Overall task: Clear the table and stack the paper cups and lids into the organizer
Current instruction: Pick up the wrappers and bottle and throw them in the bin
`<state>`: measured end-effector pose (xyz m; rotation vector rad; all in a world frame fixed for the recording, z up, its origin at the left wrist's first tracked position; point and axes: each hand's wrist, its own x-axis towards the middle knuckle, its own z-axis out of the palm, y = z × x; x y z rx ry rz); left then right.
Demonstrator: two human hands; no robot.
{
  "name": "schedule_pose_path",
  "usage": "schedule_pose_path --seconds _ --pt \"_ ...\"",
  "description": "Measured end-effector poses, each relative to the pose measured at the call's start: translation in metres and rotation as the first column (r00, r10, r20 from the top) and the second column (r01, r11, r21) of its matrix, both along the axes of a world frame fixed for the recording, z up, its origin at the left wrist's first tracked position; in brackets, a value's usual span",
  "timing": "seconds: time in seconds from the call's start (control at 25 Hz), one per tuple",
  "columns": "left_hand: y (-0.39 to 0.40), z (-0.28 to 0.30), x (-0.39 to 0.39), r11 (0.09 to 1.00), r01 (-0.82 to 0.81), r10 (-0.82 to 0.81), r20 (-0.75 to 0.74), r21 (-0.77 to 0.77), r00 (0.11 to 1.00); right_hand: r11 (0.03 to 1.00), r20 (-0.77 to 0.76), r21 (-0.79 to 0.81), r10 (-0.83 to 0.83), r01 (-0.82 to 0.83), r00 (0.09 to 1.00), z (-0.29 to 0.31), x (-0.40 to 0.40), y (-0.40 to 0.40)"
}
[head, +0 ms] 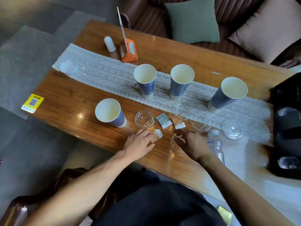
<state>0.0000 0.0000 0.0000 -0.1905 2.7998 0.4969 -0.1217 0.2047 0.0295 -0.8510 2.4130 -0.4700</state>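
A: What's on the glossy wooden table [68, 101]?
B: Four blue paper cups [145, 79] and clear round plastic lids [144, 119]; a black organizer [286, 128] at the right edge.
A: The hands?
B: Left hand [138, 143] pinches a crinkled orange sachet [156, 135]; right hand [192, 144], fingers spread, touches another lid.

Runner [104, 74]: white lace, lying across the wooden table [179, 51].
Sign holder [128, 49]: orange base, upright card, at the far edge.
White bottle [110, 44]: just left of the sign holder.
QR sticker [32, 103]: yellow, on the table's left corner.
Water bottle [216, 144]: clear, lying near the front edge.
Cushions: green [193, 20] and beige [267, 28], on the sofa [146, 17].
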Motion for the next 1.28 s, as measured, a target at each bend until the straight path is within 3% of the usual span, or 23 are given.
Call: schedule_pose_path --seconds 0.12,0.36,0.84,1.28 --pt "0.003 -0.013 -0.023 0.992 -0.013 0.009 -0.034 -0.123 0.999 0.993 -0.236 0.096 0.091 -0.070 0.968 -0.016 -0.027 -0.037" --pt "0.002 -0.025 -0.033 0.973 0.092 -0.095 -0.004 -0.213 0.995 0.915 -0.256 0.287 0.358 -0.283 0.898 -0.049 -0.053 -0.089" --pt "0.006 -0.022 -0.039 0.998 -0.007 0.004 -0.051 -0.058 0.999 0.924 -0.313 0.294 0.335 -0.245 0.889 -0.050 -0.045 -0.104" --pt "0.012 -0.018 -0.029 0.995 -0.086 0.087 -0.028 0.044 0.996 0.808 -0.249 0.444 0.527 -0.388 0.812 -0.039 -0.065 -0.118"
